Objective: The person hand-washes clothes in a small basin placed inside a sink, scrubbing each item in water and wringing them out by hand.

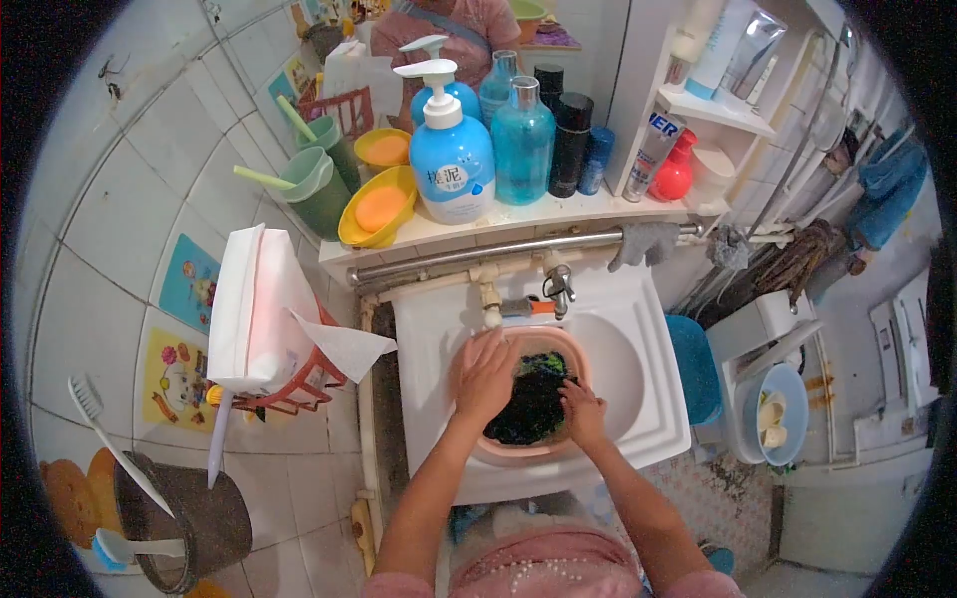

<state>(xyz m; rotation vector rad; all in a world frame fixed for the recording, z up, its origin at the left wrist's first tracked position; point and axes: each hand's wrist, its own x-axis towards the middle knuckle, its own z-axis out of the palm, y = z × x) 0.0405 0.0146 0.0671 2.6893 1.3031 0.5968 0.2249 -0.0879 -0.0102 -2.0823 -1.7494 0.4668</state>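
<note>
A pink plastic basin (477, 445) sits in the white sink. Inside it lies a dark, nearly black wet mass (528, 407) with bright green patches near the top; whether it is leafy or cloth I cannot tell. My left hand (486, 377) lies over the basin's left side, fingers stretched toward the white tap spout (492, 317), holding nothing visible. At the basin's right side, my right hand (583, 411) touches the edge of the dark mass with its fingertips, fingers slightly apart. The metal faucet (560, 289) stands behind the basin.
The white sink (658, 399) surrounds the basin. Above it, a shelf holds a blue pump bottle (452, 164), a teal bottle (522, 145) and a yellow soap dish (379, 207). A tissue pack (261, 309) hangs at left. A blue bowl (773, 414) stands at right.
</note>
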